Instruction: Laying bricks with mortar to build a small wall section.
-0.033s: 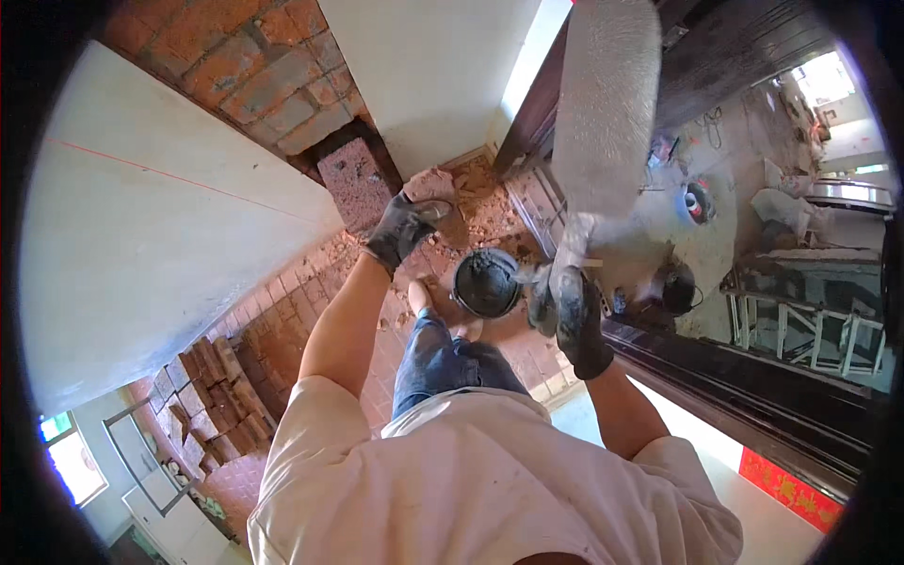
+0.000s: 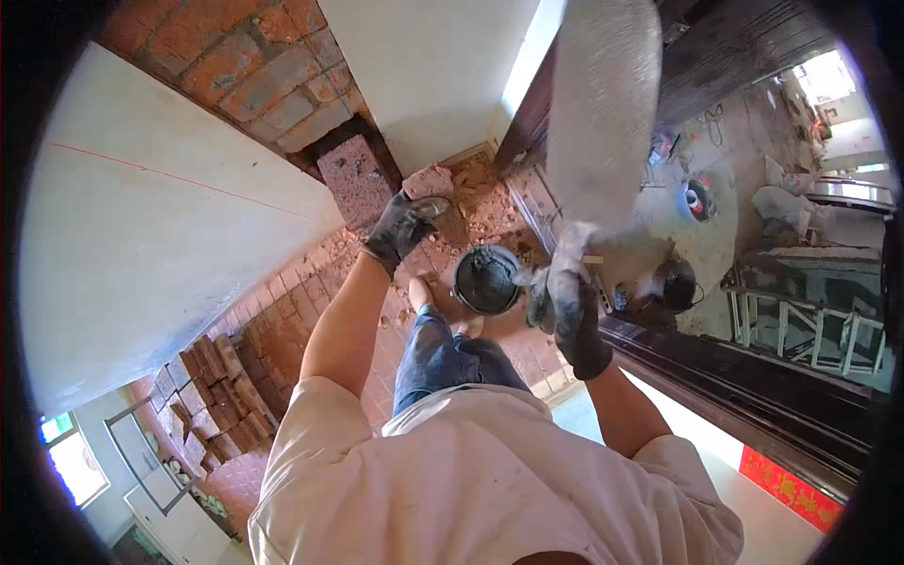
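My left hand (image 2: 405,229), in a dark work glove, grips a reddish brick (image 2: 429,181) near the foot of the wall. My right hand (image 2: 576,315), also gloved, is closed round the handle of a long, round-ended trowel (image 2: 605,113). The trowel's grey blade points up and away from me, blurred by motion. On the floor between my hands stands a black bucket (image 2: 459,285) with dark grey mortar (image 2: 485,275) in it. A rough reddish block (image 2: 354,181) sits in the wall gap, just beyond my left hand.
Brickwork (image 2: 254,75) rises at the far left, beside a pale panel (image 2: 179,179) crossed by a red line. Stacked bricks (image 2: 221,395) lie at the lower left. Rubble (image 2: 485,202) covers the floor ahead. A dark frame (image 2: 734,386) runs along my right; another bucket (image 2: 676,285) stands beyond it.
The trowel blade has swung slightly to the left, and its handle end sits a little lower. My left hand and the brick have barely moved.
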Demonstrator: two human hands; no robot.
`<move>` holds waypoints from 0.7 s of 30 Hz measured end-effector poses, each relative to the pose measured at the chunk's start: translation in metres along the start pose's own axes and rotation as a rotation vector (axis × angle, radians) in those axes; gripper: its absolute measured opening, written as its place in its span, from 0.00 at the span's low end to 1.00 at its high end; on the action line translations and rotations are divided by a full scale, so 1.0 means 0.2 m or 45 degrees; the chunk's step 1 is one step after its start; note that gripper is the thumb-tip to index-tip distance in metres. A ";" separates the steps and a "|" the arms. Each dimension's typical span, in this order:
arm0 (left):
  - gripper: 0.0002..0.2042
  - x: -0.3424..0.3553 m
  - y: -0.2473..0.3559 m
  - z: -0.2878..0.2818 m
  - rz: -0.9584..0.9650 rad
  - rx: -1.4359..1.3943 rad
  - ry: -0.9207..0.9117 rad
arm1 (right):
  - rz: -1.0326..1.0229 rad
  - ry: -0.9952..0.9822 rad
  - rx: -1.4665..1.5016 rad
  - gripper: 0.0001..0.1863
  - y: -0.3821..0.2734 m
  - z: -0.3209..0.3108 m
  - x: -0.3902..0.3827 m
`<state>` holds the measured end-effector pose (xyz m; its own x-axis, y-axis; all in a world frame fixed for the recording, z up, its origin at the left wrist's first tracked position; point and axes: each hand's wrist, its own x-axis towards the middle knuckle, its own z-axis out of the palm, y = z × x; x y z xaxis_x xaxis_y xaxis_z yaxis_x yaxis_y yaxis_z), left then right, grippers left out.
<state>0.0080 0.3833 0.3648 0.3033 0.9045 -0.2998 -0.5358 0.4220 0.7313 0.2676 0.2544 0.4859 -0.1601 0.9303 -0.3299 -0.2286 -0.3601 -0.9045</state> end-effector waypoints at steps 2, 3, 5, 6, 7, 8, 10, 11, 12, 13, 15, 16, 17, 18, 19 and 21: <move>0.16 0.01 -0.08 -0.20 0.248 0.644 -0.163 | -0.162 -0.106 -0.448 0.17 0.01 0.01 -0.03; 0.18 0.03 -0.09 -0.26 0.486 1.295 -0.352 | 0.201 -0.029 -0.219 0.16 0.07 0.02 -0.04; 0.17 0.02 -0.01 -0.07 0.413 1.036 -0.325 | -0.192 -0.004 -0.861 0.21 0.34 -0.09 0.05; 0.16 -0.01 0.02 0.02 0.342 0.777 -0.269 | -0.194 -0.002 -0.866 0.21 0.37 -0.12 0.09; 0.16 -0.01 0.04 0.08 0.346 0.774 -0.275 | -0.170 0.042 -0.616 0.21 0.39 -0.14 0.14; 0.15 -0.01 0.05 0.12 0.080 0.509 -0.093 | -0.147 0.080 -0.363 0.21 0.39 -0.16 0.21; 0.14 -0.02 0.03 0.09 -0.185 0.222 0.121 | -0.087 0.035 -0.256 0.17 -0.18 0.08 0.25; 0.15 -0.03 0.00 0.05 -0.204 0.219 0.165 | -0.646 -0.166 -0.675 0.17 -0.43 0.14 0.24; 0.16 0.00 -0.01 0.05 -0.224 0.229 0.169 | -0.567 -0.274 0.152 0.16 -0.42 0.05 0.21; 0.16 -0.01 -0.05 0.00 -0.218 0.215 0.198 | -0.640 -0.679 0.184 0.17 -0.68 0.15 0.21; 0.16 0.02 -0.06 0.02 -0.176 0.027 0.123 | -0.425 -0.502 0.042 0.12 -0.31 -0.12 0.25; 0.16 0.08 -0.02 0.07 -0.176 0.042 0.080 | -0.220 -0.316 -0.084 0.08 0.01 -0.02 0.12; 0.16 0.07 0.02 0.11 -0.114 0.188 0.018 | 0.000 -0.165 -0.209 0.05 0.18 -0.20 0.16; 0.16 0.09 0.06 0.19 -0.061 0.340 -0.063 | -0.663 0.041 -1.168 0.06 0.61 -0.39 0.15; 0.16 0.03 0.05 0.18 -0.070 0.342 -0.053 | -0.654 0.035 -1.160 0.06 0.63 -0.37 0.14; 0.15 0.05 0.09 0.18 -0.097 0.159 0.110 | -0.420 0.104 -0.684 0.08 0.49 -0.36 0.25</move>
<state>0.0302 0.3983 0.3978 0.2677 0.8745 -0.4045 -0.4101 0.4833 0.7735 0.3065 0.2710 0.3620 -0.0851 0.9963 -0.0114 0.2638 0.0115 -0.9645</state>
